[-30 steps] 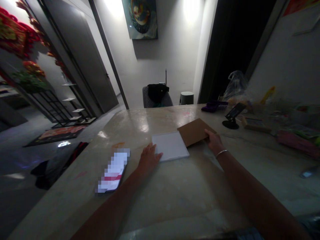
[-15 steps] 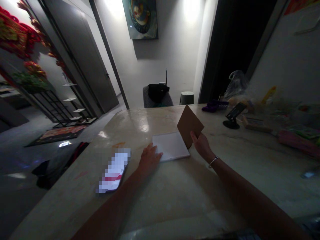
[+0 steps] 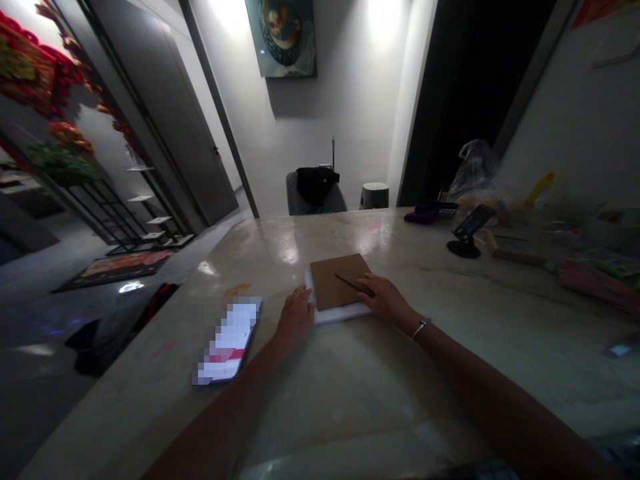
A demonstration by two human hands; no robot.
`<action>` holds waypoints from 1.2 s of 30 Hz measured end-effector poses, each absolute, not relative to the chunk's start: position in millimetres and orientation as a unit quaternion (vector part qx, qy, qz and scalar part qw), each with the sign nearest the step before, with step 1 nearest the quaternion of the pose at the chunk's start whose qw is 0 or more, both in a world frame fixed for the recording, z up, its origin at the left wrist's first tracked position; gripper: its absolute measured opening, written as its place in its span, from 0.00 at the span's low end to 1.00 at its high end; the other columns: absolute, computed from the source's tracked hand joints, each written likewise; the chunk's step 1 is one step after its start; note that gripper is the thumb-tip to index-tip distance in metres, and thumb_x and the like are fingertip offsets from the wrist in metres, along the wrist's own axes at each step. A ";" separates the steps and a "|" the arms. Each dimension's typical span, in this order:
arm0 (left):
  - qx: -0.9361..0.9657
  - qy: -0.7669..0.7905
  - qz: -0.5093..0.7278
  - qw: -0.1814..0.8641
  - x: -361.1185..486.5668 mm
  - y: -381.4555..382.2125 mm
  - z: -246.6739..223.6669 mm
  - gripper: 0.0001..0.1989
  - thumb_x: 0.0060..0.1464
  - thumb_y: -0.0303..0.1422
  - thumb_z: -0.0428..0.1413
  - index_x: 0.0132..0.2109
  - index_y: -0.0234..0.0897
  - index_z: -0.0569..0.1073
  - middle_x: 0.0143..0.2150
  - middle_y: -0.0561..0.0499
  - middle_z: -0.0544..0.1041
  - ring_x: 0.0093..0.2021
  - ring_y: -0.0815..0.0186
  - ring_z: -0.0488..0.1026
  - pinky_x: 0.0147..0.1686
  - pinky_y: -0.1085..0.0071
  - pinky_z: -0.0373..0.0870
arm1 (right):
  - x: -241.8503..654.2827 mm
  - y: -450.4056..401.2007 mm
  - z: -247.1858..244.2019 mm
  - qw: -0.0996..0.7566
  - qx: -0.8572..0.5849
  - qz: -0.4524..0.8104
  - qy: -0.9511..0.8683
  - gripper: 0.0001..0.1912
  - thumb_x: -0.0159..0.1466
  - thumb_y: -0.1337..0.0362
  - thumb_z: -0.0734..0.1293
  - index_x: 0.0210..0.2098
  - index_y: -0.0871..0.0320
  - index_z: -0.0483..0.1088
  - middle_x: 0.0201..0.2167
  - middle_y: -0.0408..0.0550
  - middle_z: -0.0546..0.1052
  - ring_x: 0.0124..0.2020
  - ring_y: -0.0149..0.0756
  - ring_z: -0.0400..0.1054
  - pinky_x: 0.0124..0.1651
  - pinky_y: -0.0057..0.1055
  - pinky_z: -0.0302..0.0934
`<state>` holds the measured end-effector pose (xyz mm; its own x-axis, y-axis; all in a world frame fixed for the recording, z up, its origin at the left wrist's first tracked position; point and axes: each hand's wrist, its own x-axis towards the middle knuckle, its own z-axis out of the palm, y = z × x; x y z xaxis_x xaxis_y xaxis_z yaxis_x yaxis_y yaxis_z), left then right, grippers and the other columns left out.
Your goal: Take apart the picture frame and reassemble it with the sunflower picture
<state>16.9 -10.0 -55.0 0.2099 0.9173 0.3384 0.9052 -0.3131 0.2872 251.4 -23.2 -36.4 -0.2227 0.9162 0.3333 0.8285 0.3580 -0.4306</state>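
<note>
A brown square of cardboard lies flat on a white pad or stack of paper, whose edges show along the left and front. My left hand rests on the table with its fingertips at the pad's left edge, fingers extended and holding nothing. From under the fingers of my right hand a thin dark stick, like a pencil, slants across the cardboard. The right hand lies over the right side of the cardboard and pad, fingers closed around the stick's near end. A bracelet circles the right wrist.
On the marble-look table, a phone with a lit screen lies to the left. Toward the right stand a black phone stand, a purple item and plastic bags. A chair stands beyond the far edge.
The cardboard, tilted up in my right hand before, now lies flat on the white pad. My right hand has moved lower and left, and the dark stick now shows. My left hand shifted slightly left.
</note>
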 end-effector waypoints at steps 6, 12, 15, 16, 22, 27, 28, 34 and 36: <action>0.778 0.588 0.221 0.014 16.8 -11.7 -53.3 0.19 0.53 0.29 0.43 0.51 0.31 0.66 0.55 0.41 0.66 0.57 0.60 0.61 0.57 0.60 0.57 | 259.5 -14.0 -42.1 0.302 -0.621 0.118 -0.713 0.22 0.59 0.60 0.62 0.51 0.63 0.63 0.49 0.57 0.70 0.51 0.40 0.63 0.53 0.35 0.55; 0.782 0.581 0.225 0.015 17.4 -9.6 -52.5 0.18 0.53 0.29 0.44 0.51 0.32 0.66 0.54 0.42 0.68 0.56 0.60 0.62 0.56 0.60 0.57 | 262.4 -6.0 -43.6 0.330 -0.645 0.166 -0.669 0.24 0.54 0.60 0.66 0.48 0.66 0.66 0.46 0.59 0.71 0.47 0.41 0.65 0.50 0.35 0.57; 0.780 0.585 0.221 0.016 18.2 -9.8 -50.4 0.18 0.54 0.31 0.43 0.50 0.31 0.67 0.53 0.41 0.68 0.55 0.60 0.63 0.55 0.59 0.58 | 262.1 -5.5 -42.2 0.369 -0.643 0.214 -0.636 0.22 0.52 0.61 0.66 0.46 0.62 0.67 0.44 0.55 0.72 0.45 0.39 0.66 0.48 0.35 0.59; 0.780 0.586 0.220 0.017 18.7 -10.2 -49.2 0.18 0.55 0.32 0.42 0.50 0.31 0.67 0.54 0.41 0.68 0.55 0.60 0.63 0.55 0.59 0.58 | 262.6 -5.5 -41.3 0.383 -0.643 0.240 -0.618 0.20 0.52 0.63 0.65 0.45 0.61 0.68 0.43 0.53 0.73 0.43 0.38 0.67 0.46 0.34 0.60; 0.777 0.594 0.205 0.026 22.3 -12.2 -41.2 0.19 0.56 0.32 0.41 0.50 0.28 0.67 0.54 0.39 0.68 0.55 0.61 0.63 0.56 0.63 0.57 | 268.7 -4.7 -39.1 0.394 -0.632 0.349 -0.569 0.13 0.52 0.68 0.58 0.35 0.61 0.69 0.30 0.46 0.74 0.31 0.32 0.67 0.33 0.26 0.60; 0.775 0.595 0.212 0.026 21.5 -11.7 -43.5 0.19 0.57 0.32 0.41 0.51 0.29 0.66 0.54 0.40 0.68 0.55 0.61 0.63 0.56 0.62 0.57 | 272.8 -2.6 -38.4 0.380 -0.611 0.371 -0.587 0.13 0.49 0.68 0.57 0.33 0.61 0.67 0.26 0.43 0.71 0.26 0.30 0.63 0.28 0.24 0.56; 0.774 0.596 0.214 0.025 20.9 -11.6 -44.7 0.19 0.57 0.32 0.41 0.51 0.30 0.66 0.54 0.41 0.68 0.55 0.61 0.63 0.56 0.62 0.57 | 274.1 -2.9 -36.6 0.375 -0.607 0.378 -0.589 0.13 0.49 0.68 0.57 0.34 0.61 0.67 0.26 0.43 0.71 0.26 0.29 0.63 0.27 0.24 0.56; 0.772 0.596 0.217 0.028 18.9 -11.0 -48.0 0.19 0.57 0.32 0.40 0.51 0.28 0.66 0.55 0.40 0.67 0.56 0.61 0.61 0.57 0.64 0.55 | 279.9 -7.6 -24.9 0.354 -0.592 0.401 -0.603 0.13 0.50 0.68 0.57 0.35 0.62 0.65 0.28 0.44 0.71 0.26 0.29 0.62 0.28 0.24 0.55; 0.772 0.595 0.221 0.033 19.0 -10.7 -47.0 0.19 0.57 0.32 0.41 0.51 0.27 0.66 0.54 0.39 0.67 0.56 0.61 0.62 0.57 0.64 0.56 | 278.3 -8.2 -26.5 0.348 -0.580 0.416 -0.607 0.13 0.51 0.68 0.58 0.36 0.62 0.65 0.29 0.45 0.71 0.27 0.29 0.63 0.29 0.24 0.56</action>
